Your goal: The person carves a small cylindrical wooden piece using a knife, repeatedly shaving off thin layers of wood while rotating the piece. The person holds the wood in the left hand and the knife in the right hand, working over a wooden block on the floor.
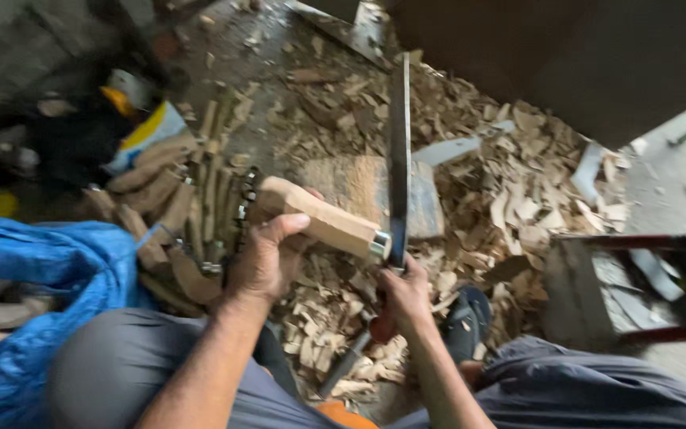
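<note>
The left hand (267, 258) wraps its fingers around a pale wooden handle blank (323, 218) with a metal ferrule (380, 245) at one end, thumb laid along the top, holding it tilted over a wooden chopping block (359, 191). The right hand (406, 298) is closed in a fist on the grip of a long dark blade (398, 159), which stands almost upright with its lower edge just beside the ferrule. Wood chips (510, 199) carpet the floor around the block and between the knees. To the left lies a heap of rough wooden blanks (160, 206) with a blue plastic sack (41, 270) beside it, and a chain (244, 202) draped just behind the left hand. A sandalled foot (466, 322) shows below the right hand. A dark frame (637, 286) is cut off at the right. The picture is blurred, so the objects in the dark upper left cannot be made out.
</note>
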